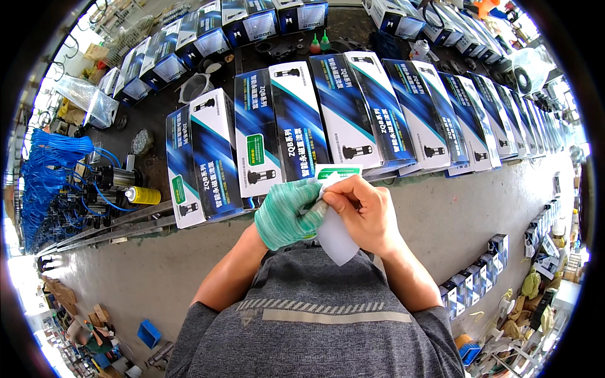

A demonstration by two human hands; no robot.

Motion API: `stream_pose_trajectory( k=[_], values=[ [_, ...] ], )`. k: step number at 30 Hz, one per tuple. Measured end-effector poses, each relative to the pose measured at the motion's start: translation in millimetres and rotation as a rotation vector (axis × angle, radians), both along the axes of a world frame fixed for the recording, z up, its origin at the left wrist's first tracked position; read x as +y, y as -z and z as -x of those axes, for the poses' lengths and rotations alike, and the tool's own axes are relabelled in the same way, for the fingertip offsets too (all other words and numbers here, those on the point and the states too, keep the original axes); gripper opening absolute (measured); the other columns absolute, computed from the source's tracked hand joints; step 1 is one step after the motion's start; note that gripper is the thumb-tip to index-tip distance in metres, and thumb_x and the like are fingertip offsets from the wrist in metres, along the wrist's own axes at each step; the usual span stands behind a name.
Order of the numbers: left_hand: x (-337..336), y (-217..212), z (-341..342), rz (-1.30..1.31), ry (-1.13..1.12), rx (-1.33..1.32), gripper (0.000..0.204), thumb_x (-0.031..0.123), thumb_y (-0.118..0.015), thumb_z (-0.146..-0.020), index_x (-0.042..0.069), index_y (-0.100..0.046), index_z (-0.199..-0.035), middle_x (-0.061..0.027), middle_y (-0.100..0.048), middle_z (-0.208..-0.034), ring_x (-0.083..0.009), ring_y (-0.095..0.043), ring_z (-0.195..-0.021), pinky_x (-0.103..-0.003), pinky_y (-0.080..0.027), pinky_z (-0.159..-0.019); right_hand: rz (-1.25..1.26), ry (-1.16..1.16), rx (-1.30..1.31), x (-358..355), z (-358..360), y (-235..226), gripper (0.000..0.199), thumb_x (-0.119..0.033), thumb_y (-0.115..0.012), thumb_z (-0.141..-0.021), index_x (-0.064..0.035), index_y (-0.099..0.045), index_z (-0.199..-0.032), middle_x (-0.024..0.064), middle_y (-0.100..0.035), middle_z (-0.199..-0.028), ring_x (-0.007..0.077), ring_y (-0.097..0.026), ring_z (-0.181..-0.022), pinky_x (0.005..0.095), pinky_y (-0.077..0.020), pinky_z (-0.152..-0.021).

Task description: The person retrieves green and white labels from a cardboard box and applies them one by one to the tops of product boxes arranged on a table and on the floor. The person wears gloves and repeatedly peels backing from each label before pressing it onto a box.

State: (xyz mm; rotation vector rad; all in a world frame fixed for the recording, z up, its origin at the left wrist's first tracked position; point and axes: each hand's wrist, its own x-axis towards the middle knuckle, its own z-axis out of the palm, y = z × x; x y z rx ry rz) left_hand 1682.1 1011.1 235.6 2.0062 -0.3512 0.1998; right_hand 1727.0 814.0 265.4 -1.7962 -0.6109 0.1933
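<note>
My left hand (285,213) wears a green knit glove and grips a white backing sheet (336,239) of stickers. My bare right hand (363,211) pinches the top of the sheet, where a green and white sticker (337,171) pokes out above my fingers. Both hands meet close to my chest, just in front of a long row of blue, black and white cartons (296,126) lying side by side on the bench. One carton (255,148) right above my left hand carries a green sticker.
A second row of the same cartons (208,38) lines the far side of the dark bench (157,120). Blue hoses (53,170) and a yellow can (144,195) sit at the left. More cartons (485,264) stand on the concrete floor at the right.
</note>
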Motion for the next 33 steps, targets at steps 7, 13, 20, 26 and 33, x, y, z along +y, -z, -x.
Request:
stream_pose_trajectory(
  k=[7, 13, 20, 26, 33],
  values=[
    [1.9, 2.5, -0.3, -0.022, 0.018, -0.001, 0.026, 0.017, -0.068, -0.094, 0.005, -0.070, -0.117, -0.0158, -0.069, -0.086, -0.0335, -0.068, -0.068, -0.040, -0.054, -0.062, 0.025, -0.023, 0.032, 0.0, -2.0, -5.5, 0.012, -0.009, -0.075, -0.095, -0.0003, -0.068, -0.098, 0.0128, -0.076, -0.086, 0.0208, -0.076, -0.074, 0.0307, -0.0573, -0.067],
    [6.6, 5.9, -1.7, 0.016, 0.097, -0.011, 0.028, 0.020, -0.066, -0.098, 0.004, -0.069, -0.121, -0.0170, -0.070, -0.087, -0.0349, -0.069, -0.070, -0.040, -0.055, -0.065, 0.038, -0.035, 0.034, 0.0, -1.8, -6.6, 0.012, -0.009, -0.075, -0.095, 0.0005, -0.069, -0.096, 0.0120, -0.076, -0.084, 0.0193, -0.074, -0.072, 0.0300, -0.0562, -0.066],
    [8.1, 1.9, 0.0, 0.056, 0.132, 0.149, 0.032, 0.024, -0.062, -0.103, 0.000, -0.069, -0.122, -0.0195, -0.073, -0.095, -0.0350, -0.072, -0.081, -0.038, -0.056, -0.072, 0.064, -0.062, 0.052, -8.0, -3.7, -4.1, 0.011, -0.008, -0.075, -0.095, 0.0006, -0.069, -0.097, 0.0098, -0.074, -0.078, 0.0111, -0.069, -0.066, 0.0270, -0.0537, -0.062],
    [9.5, 3.1, -1.1, 0.242, 0.156, 0.282, 0.038, 0.029, -0.055, -0.104, -0.002, -0.072, -0.118, -0.0152, -0.073, -0.089, -0.0212, -0.068, -0.078, -0.035, -0.053, -0.072, 0.012, -0.047, 0.151, -9.8, -1.7, -4.6, 0.012, -0.009, -0.073, -0.096, 0.0016, -0.069, -0.097, 0.0060, -0.073, -0.075, 0.0051, -0.064, -0.066, 0.0249, -0.0516, -0.061],
    [6.9, 2.0, 0.2, 0.403, 0.141, 0.370, 0.040, 0.032, -0.054, -0.106, 0.000, -0.071, -0.122, -0.0109, -0.073, -0.089, -0.0159, -0.064, -0.078, -0.032, -0.052, -0.074, -0.056, -0.076, 0.338, -14.2, -7.2, -7.8, 0.012, -0.009, -0.072, -0.097, 0.0022, -0.069, -0.099, 0.0015, -0.071, -0.077, 0.0029, -0.062, -0.070, 0.0229, -0.0507, -0.064]
  ],
)
